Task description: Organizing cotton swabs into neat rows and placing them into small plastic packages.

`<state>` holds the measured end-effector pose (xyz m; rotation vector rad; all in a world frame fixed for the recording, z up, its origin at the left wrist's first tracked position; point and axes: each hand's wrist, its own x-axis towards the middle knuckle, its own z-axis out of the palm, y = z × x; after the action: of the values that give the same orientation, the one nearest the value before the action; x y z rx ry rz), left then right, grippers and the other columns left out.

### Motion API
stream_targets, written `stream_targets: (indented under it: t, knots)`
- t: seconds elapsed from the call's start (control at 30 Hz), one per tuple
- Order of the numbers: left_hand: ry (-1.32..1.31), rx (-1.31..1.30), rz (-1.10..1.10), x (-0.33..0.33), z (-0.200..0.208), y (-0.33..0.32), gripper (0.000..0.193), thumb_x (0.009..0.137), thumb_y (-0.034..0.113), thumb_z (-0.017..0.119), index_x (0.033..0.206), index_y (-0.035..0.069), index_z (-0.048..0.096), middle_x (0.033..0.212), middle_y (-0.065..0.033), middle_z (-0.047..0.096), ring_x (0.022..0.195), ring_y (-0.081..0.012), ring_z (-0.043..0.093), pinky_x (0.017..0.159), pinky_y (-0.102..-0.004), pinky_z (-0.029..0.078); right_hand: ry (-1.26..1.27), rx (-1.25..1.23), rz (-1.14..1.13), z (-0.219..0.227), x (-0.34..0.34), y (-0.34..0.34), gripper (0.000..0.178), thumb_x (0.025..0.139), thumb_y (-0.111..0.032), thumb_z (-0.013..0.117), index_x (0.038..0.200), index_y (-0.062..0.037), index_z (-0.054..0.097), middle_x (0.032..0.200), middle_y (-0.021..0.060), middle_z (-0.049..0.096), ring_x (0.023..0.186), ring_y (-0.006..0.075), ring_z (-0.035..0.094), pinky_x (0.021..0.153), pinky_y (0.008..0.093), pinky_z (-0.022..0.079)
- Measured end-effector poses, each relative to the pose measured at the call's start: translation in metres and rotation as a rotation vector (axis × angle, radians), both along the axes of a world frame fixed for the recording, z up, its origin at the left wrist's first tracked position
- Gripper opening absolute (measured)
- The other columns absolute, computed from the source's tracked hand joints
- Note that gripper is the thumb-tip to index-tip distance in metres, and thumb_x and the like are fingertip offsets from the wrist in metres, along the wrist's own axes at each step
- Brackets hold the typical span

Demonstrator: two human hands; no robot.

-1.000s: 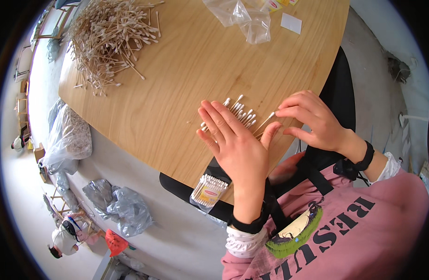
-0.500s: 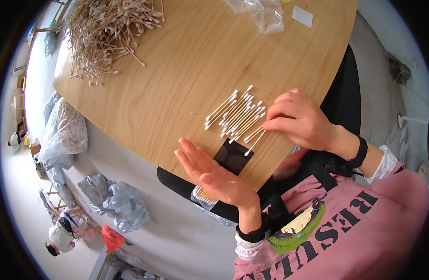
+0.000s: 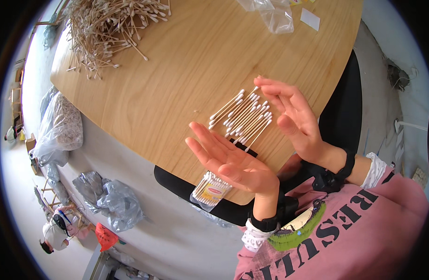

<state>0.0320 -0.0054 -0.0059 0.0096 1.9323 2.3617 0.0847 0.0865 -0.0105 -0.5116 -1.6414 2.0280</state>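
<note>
The row of cotton swabs lies on the worktop, between my two hands. My left grip is released, palm bare and fingers spread, at the row's near end. My right grip holds nothing, fingers loosely bent, just right of the row; whether a fingertip touches its far swab, I cannot tell. Nearer me than the row sits a filled swab pack; beyond it, leftward, a big swab heap.
</note>
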Motion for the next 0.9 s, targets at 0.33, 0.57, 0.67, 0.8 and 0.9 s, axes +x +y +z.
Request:
stream_targets:
  t: [0.33,0.57,0.67,0.8,0.9]
  knots:
    - [0.022,0.017,0.004,-0.013,-0.003,0.002,0.079,0.103,0.06,0.03,0.159,0.006,0.015,0.164,-0.0205,0.019,0.154,-0.0328,0.014,0.125,-0.0465,0.007,-0.028,0.047,-0.073,0.001,-0.011,-0.003,0.069,0.104,-0.051,0.044,0.145,0.0037,0.033,0.155,0.0234,0.035,0.15,0.0292,0.027,0.123,0.0436,0.017]
    - [-0.032,0.073,-0.001,-0.023,0.0,0.015,0.074,0.105,0.06,0.025,0.156,0.005,0.024,0.161,-0.0157,0.03,0.151,-0.0253,0.022,0.124,-0.0415,0.014,0.021,0.009,-0.029,-0.003,-0.041,0.011,0.063,0.105,-0.05,0.042,0.143,0.0006,0.042,0.146,0.013,0.046,0.142,0.02,0.038,0.12,0.0391,0.027]
    - [-0.078,0.116,-0.001,-0.026,0.002,0.015,0.074,0.105,0.06,0.025,0.155,0.005,0.024,0.16,-0.0153,0.032,0.15,-0.0243,0.025,0.124,-0.0411,0.014,0.02,0.025,0.003,-0.003,-0.045,0.019,0.066,0.104,-0.054,0.041,0.141,0.0003,0.044,0.144,0.0123,0.048,0.14,0.0198,0.041,0.119,0.0398,0.029]
    - [-0.035,0.065,0.034,-0.035,0.001,0.013,0.074,0.106,0.059,0.025,0.154,0.003,0.025,0.158,-0.0156,0.034,0.15,-0.0246,0.026,0.124,-0.0409,0.015,0.025,0.09,-0.025,-0.007,-0.053,0.032,0.069,0.104,-0.058,0.037,0.14,0.0008,0.046,0.14,0.0122,0.052,0.137,0.0211,0.044,0.117,0.0394,0.031]
    - [-0.068,0.188,-0.035,-0.03,-0.001,0.015,0.074,0.106,0.058,0.025,0.155,0.003,0.025,0.16,-0.0166,0.031,0.151,-0.0254,0.023,0.124,-0.0417,0.015,0.031,-0.121,0.029,-0.009,-0.053,0.019,0.07,0.104,-0.058,0.036,0.139,0.0016,0.046,0.14,0.0127,0.052,0.138,0.021,0.044,0.117,0.0398,0.031]
